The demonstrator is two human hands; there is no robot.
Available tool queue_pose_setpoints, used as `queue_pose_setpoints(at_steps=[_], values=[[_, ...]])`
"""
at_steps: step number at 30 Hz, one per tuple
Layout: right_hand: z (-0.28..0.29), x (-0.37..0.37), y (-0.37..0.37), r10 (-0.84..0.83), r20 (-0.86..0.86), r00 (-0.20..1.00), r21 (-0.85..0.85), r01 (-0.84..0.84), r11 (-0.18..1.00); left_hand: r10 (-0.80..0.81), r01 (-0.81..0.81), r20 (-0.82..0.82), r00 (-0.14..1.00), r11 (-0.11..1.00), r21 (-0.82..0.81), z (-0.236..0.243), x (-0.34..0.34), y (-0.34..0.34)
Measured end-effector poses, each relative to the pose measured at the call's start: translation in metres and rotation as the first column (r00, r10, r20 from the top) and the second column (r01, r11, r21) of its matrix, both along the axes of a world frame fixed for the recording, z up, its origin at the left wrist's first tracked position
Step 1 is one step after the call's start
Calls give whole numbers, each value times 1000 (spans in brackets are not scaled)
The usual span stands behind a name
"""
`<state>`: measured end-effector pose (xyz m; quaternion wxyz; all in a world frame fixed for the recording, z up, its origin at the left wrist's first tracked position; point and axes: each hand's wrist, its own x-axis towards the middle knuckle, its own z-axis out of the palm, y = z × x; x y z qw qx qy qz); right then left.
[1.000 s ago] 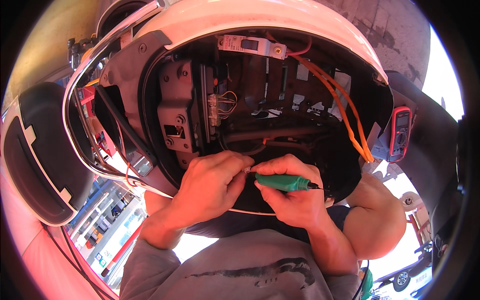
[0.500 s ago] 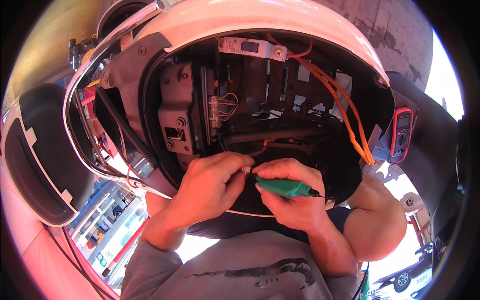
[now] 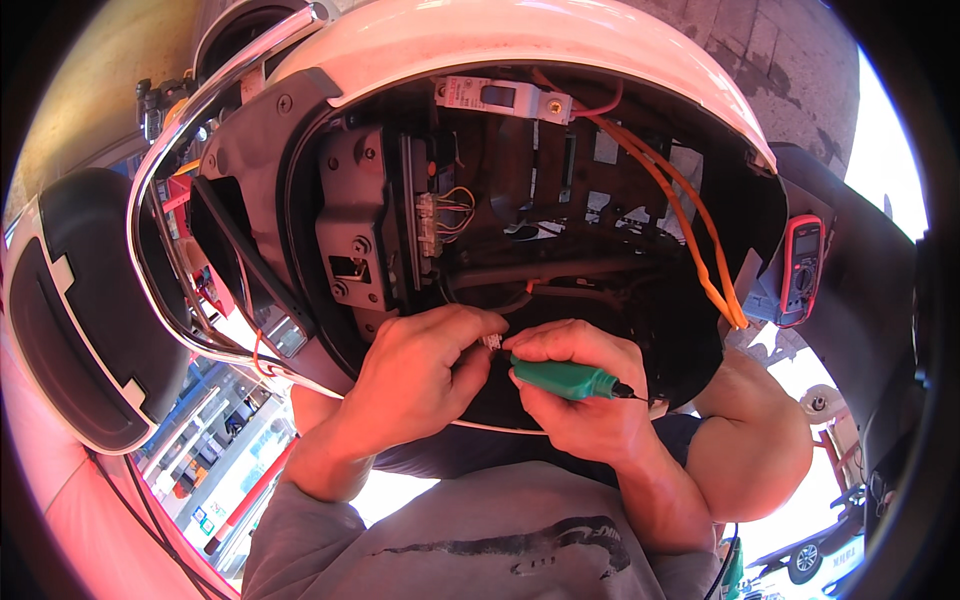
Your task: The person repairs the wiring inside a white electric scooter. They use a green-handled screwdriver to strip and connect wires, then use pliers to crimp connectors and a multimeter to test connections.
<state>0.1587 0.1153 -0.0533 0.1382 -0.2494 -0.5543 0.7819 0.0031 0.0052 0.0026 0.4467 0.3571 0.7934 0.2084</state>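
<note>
Left hand (image 3: 425, 370): thumb and index finger pinched together, grasping a small, pale, block-shaped plastic connector (image 3: 492, 341) that protrudes from the fingertips on the side facing the right hand. Right hand (image 3: 595, 385): fingers closed about a smooth green plastic tool handle (image 3: 565, 378), held as one holds a pen, its front end directed at the connector; a thin black lead (image 3: 628, 391) leaves its rear end. The tool's tip appears to lie just beside the connector, though fingers and shadow hide whether the two touch.

Beyond both hands, a dark hollow compartment is bounded by a glossy white curved body shell (image 3: 520, 35). Ahead of the left hand stand a grey metal bracket with bolts (image 3: 355, 215) and, to its right, a pale multi-wire connector (image 3: 428, 225). Farther ahead, a white rectangular circuit breaker with a dark switch (image 3: 505, 99) bears fine printing, partly red. Two orange cables (image 3: 732, 308) descend from beside it toward the right of the right hand. Well to the right of that hand is a red-cased digital multimeter (image 3: 803, 270). On the near side of both hands, a grey fabric shirt (image 3: 430, 565) carries a dark printed motif with lettering.
</note>
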Motion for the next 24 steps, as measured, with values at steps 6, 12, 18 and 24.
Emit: queue_pose_setpoints(at_steps=[6,12,18,24], values=[[0,1,0,0,-1,1000,18,0,1000,2,-2,-1,1000,1000,-19,1,0,1],[0,1,1,15,3,1000,-4,-15,1000,-12,12,-12,1000,1000,-24,1,1,1],[8,3,13,163,31,986,192,-166,967,-47,45,-44,998,999,-28,1,1,2],[3,0,6,52,-11,999,95,-50,994,-85,85,-76,994,996,2,0,1,3]])
